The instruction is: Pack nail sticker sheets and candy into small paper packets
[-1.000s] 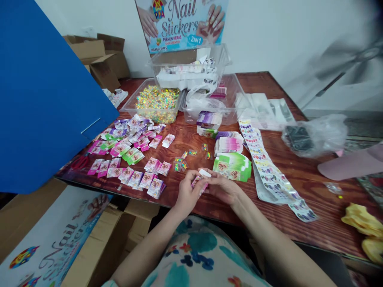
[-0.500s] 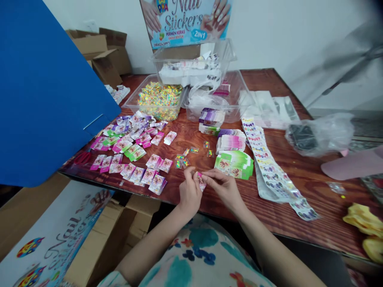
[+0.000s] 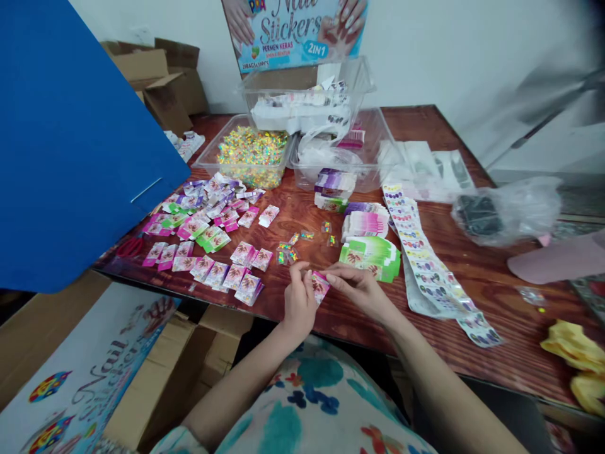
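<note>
Both hands (image 3: pixel 331 291) on pink sticker pkt (image 3: pixel 319 285)

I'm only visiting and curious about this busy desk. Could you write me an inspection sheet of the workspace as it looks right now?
Surface: wooden table, reddish-brown, largely covered.
Job's things: small pink packet held between both hands, just above the table's near edge.
Clutter: loose packets at left; green packet stack; nail sticker strip; clear tub of confetti; plastic bag.
Hands: left hand and right hand both pinch the packet.
Cables: nothing seen.
Surroundings: blue board at left; cardboard boxes; Nail Stickers poster.
</note>
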